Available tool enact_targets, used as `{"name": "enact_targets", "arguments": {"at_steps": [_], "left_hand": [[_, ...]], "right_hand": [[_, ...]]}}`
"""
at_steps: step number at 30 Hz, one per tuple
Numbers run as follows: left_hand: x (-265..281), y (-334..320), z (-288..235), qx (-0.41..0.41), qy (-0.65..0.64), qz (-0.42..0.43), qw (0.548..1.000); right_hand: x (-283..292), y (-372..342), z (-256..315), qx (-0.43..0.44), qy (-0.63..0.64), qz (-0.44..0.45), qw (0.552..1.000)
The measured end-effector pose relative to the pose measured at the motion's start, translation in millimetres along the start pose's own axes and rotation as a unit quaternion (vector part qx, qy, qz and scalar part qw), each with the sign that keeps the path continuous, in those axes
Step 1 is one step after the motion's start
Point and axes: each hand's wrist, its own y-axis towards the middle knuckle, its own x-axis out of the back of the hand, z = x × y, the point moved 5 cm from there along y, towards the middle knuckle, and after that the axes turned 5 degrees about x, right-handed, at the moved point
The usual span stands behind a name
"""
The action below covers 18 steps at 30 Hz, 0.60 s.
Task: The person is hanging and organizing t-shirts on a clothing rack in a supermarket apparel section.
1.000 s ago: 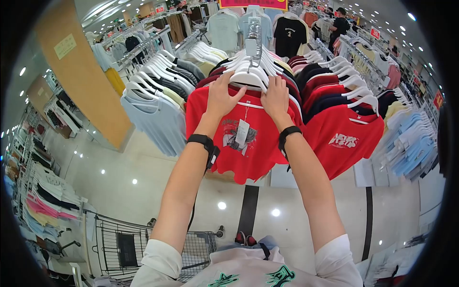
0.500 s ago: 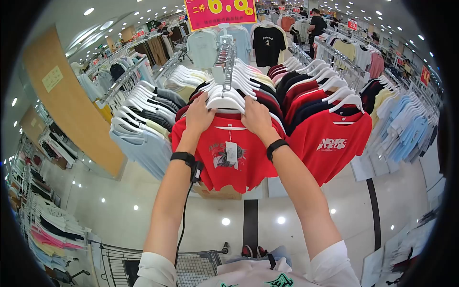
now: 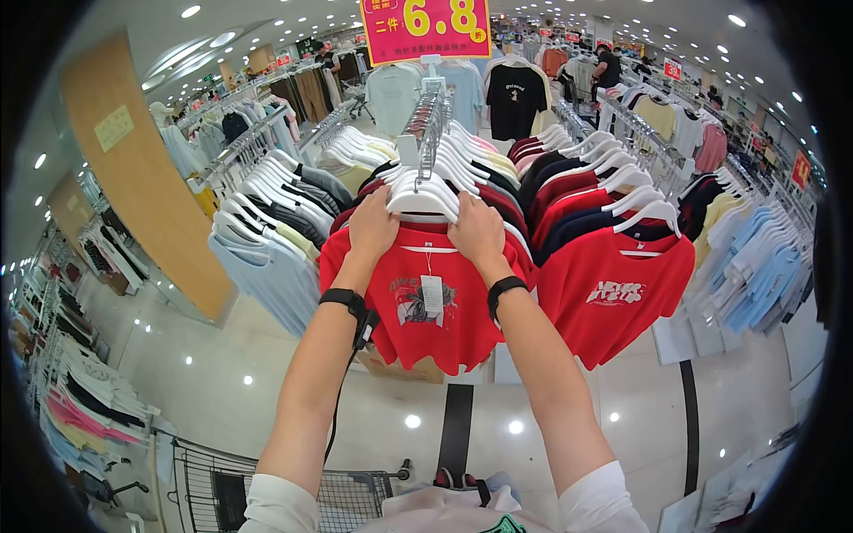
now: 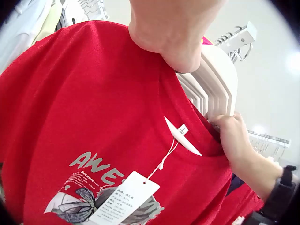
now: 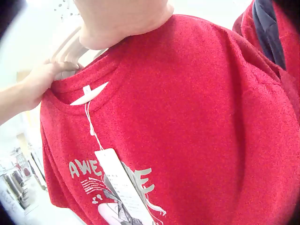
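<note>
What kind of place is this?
It looks like a clothes shop: shirts hang on crowded racks, a pink sale sign stands above, and a paper tag dangles from the red shirt.

Bright ceiling lights, floor glare, dark curved edges

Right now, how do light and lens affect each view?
Head view: fisheye bend, dark rounded edges, ceiling lights mirrored in the glossy floor. Left wrist view: red shirt fairly clear, glare at right edge. Right wrist view: grainier shirt, washed-out left side.
</note>
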Motion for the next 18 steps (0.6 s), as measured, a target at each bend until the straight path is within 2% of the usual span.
{"name": "enact_targets", "arguments": {"at_steps": [4, 6, 7, 10, 14, 16, 18], "left_hand": [[5.3, 4.4, -1.3, -0.014, 0.002, -0.021, 1.0], [6.8, -3.5, -0.8, 0.001, -0.03, -0.006, 1.0], [10.1, -5.3, -3.2, -0.017, -0.031, -0.016, 0.999], [14.9, -6.0, -7.3, 0.002, -0.015, 0.004, 1.0], [12.2, -9.3, -5.2, -0.026, -0.004, -0.028, 0.999], [12.7, -12.9, -7.9, 0.0, 0.001, -0.003, 1.0], [15.6, -14.3, -10.2, -0.006, -0.008, -0.031, 0.999]], "right_hand": [[0.7, 3.2, -0.2, -0.001, 0.007, -0.003, 1.0], [-3.4, -1.2, 1.5, -0.005, 0.011, 0.011, 1.0], [-4.8, 0.9, -0.8, -0.003, 0.014, 0.01, 1.0], [-6.3, 2.4, 0.0, -0.012, 0.016, 0.013, 1.0], [-4.5, -1.3, 1.4, 0.003, 0.022, -0.01, 1.0], [-1.1, -3.7, 3.9, -0.001, 0.014, -0.006, 1.0], [3.3, -4.3, 5.6, -0.013, 0.0, 0.012, 1.0]]}}
